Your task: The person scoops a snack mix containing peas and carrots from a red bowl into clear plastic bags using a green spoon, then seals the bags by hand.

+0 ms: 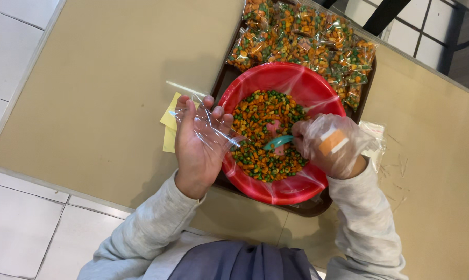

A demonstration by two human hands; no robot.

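On your left, the tan table (105,78) has much free surface, and its edge runs diagonally beside the white floor tiles (11,46); only some yellow paper notes (168,129) lie there, partly under your left hand (199,142). This hand is bare, its fingers spread and slightly curled, and it holds an empty clear plastic bag (206,124) against the palm, just beside the rim of the red bowl (296,83). The bowl stands on a dark brown tray (309,207) and is filled with a mix of orange, green and yellow pieces (263,119). Your right hand (330,145) wears a thin transparent glove and is closed around a small teal scoop (278,141), which rests down in the mix near the middle of the bowl. Behind the bowl, on the far part of the tray, many filled clear bags (307,33) of the same mix lie in a pile. To the right of the tray, the table is open up to its far edge, with only a small clear wrapper (374,136) beside your wrist.
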